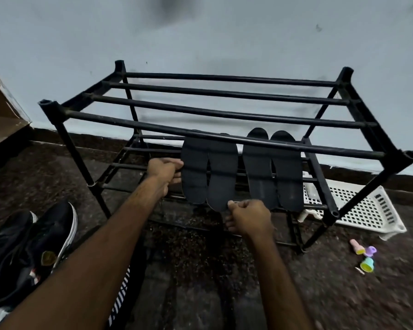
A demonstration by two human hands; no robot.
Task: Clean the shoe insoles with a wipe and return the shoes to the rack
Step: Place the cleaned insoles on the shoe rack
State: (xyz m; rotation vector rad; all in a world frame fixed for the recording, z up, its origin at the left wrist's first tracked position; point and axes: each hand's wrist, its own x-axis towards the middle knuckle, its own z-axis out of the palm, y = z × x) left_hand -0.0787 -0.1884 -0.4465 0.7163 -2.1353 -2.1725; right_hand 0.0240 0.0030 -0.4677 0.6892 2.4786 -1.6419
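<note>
Got the shoes [26,246] parked on the floor left of the rack [224,136]. Holding the left insoles [194,172] on the rack's middle shelf: left hand [163,170] fingers clamped on the side edge, right hand [248,216] fingers pinching a heel. Probably squaring them up to dry.

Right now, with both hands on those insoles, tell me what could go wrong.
1. The left pair of insoles lies across spaced rack rods; a tug from the left grip or right grip could drop one through a gap.
2. Sliding that pair sideways might nudge the right pair of insoles, which lies close beside it.
</note>
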